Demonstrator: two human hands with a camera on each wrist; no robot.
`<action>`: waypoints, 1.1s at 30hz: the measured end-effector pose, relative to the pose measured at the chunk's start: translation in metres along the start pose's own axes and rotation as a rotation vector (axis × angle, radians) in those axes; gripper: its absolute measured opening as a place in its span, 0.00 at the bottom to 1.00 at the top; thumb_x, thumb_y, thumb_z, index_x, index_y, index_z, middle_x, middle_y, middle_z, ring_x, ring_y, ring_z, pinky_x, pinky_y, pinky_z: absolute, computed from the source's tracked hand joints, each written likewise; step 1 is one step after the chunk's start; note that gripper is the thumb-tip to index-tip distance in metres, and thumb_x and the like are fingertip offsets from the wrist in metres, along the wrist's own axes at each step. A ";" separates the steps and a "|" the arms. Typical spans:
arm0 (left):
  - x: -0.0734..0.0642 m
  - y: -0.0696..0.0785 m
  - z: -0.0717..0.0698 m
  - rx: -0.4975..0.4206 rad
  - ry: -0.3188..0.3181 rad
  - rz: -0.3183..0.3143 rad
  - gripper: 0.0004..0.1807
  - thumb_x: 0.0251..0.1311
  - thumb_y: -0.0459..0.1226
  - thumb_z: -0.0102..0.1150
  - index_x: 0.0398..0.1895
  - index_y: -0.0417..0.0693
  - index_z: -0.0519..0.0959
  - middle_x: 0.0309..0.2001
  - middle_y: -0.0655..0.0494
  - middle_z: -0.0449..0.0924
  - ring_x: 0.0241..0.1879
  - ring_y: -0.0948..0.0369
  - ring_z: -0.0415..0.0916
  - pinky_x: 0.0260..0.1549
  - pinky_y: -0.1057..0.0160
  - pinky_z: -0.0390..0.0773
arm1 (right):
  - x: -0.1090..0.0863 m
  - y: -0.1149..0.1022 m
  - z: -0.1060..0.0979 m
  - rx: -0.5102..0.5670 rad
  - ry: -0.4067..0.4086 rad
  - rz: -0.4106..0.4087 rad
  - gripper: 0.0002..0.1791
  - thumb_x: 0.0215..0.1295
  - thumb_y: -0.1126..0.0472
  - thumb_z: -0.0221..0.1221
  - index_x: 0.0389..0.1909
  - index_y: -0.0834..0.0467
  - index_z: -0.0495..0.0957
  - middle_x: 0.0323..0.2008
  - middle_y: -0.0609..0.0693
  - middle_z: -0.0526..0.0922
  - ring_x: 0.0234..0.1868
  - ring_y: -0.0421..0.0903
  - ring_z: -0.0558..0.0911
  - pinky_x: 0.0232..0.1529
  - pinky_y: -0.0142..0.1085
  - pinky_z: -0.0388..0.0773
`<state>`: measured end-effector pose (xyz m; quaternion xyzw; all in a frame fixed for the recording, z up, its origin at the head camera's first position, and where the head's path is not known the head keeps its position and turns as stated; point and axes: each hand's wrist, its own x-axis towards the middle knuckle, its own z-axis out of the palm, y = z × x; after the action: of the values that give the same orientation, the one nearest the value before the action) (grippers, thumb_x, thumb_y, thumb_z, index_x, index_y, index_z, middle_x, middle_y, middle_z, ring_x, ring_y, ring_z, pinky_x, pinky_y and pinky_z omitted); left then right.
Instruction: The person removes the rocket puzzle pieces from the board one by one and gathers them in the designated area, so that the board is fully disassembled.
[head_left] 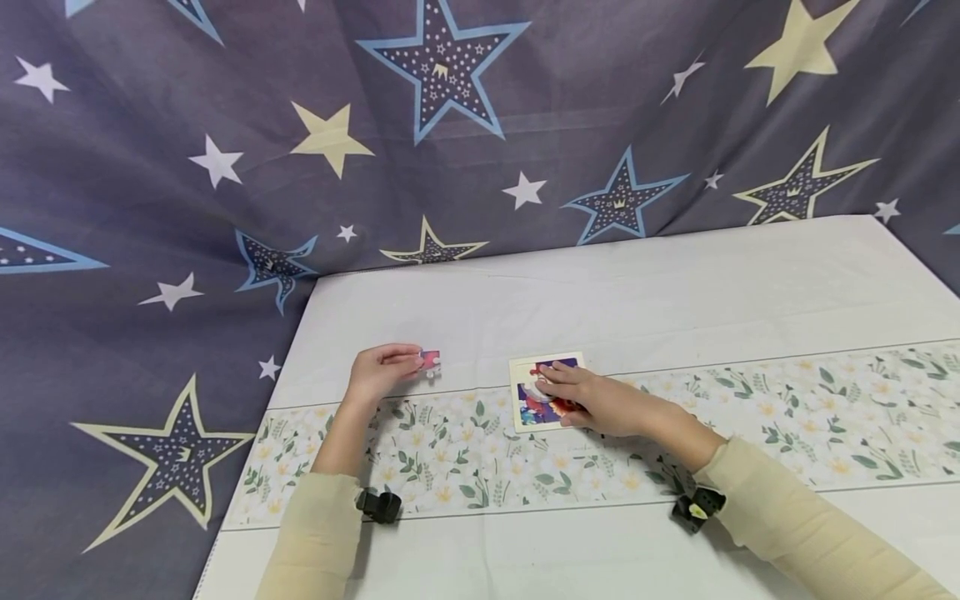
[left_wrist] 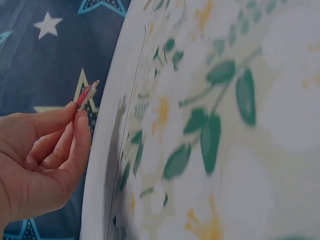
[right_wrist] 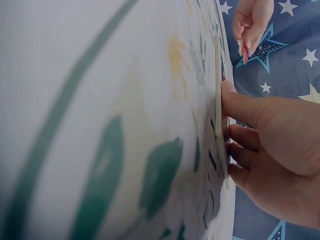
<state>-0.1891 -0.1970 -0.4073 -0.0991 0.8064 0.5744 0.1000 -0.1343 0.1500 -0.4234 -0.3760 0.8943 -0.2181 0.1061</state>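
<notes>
My left hand [head_left: 380, 372] pinches a small pink jigsaw puzzle piece [head_left: 431, 361] between thumb and fingertips. In the left wrist view the piece [left_wrist: 87, 96] appears nearly edge-on, held above the table. Farther right, a square puzzle board [head_left: 514, 393] with a cream border lies flat, its picture blue, purple and red with a pale patch near the middle. My right hand [head_left: 607, 402] rests its fingertips and thumb on the picture, covering the board's right part. In the right wrist view the thin board [right_wrist: 218, 107] is seen from its edge, fingertips against its face.
A white tablecloth [head_left: 660, 292] with a floral band [head_left: 450, 450] covers the table. Behind it and to the left hangs a dark cloth [head_left: 247, 108] printed with stars. A small black device [head_left: 381, 505] sits at the left wrist and another [head_left: 696, 510] at the right.
</notes>
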 end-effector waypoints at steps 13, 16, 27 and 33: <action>0.001 -0.016 -0.013 0.181 0.106 -0.047 0.15 0.59 0.33 0.63 0.48 0.37 0.81 0.37 0.50 0.86 0.28 0.72 0.79 0.34 0.73 0.82 | 0.001 0.000 0.003 -0.003 0.008 -0.015 0.32 0.66 0.58 0.58 0.69 0.61 0.63 0.72 0.61 0.60 0.73 0.63 0.59 0.66 0.54 0.67; 0.002 -0.017 -0.015 0.224 0.112 -0.040 0.14 0.59 0.33 0.63 0.48 0.38 0.82 0.40 0.46 0.86 0.28 0.71 0.78 0.34 0.73 0.81 | 0.000 0.001 0.003 -0.001 0.004 -0.009 0.32 0.66 0.58 0.58 0.69 0.61 0.63 0.72 0.61 0.60 0.73 0.63 0.59 0.66 0.54 0.67; 0.002 -0.018 -0.016 0.333 0.146 0.017 0.12 0.60 0.35 0.62 0.44 0.39 0.84 0.41 0.42 0.85 0.29 0.69 0.78 0.32 0.71 0.81 | 0.002 0.000 0.002 -0.012 0.006 -0.004 0.32 0.66 0.57 0.58 0.69 0.60 0.63 0.73 0.60 0.60 0.73 0.62 0.59 0.66 0.53 0.67; 0.001 -0.015 -0.015 0.379 0.149 0.050 0.11 0.59 0.35 0.63 0.43 0.39 0.84 0.39 0.41 0.86 0.29 0.63 0.81 0.29 0.71 0.80 | 0.001 0.000 0.003 -0.040 0.021 0.003 0.32 0.65 0.55 0.59 0.69 0.59 0.64 0.73 0.59 0.60 0.73 0.60 0.60 0.64 0.53 0.69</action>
<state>-0.1863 -0.2161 -0.4161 -0.1008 0.9074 0.4059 0.0425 -0.1340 0.1482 -0.4262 -0.3743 0.9002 -0.2038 0.0894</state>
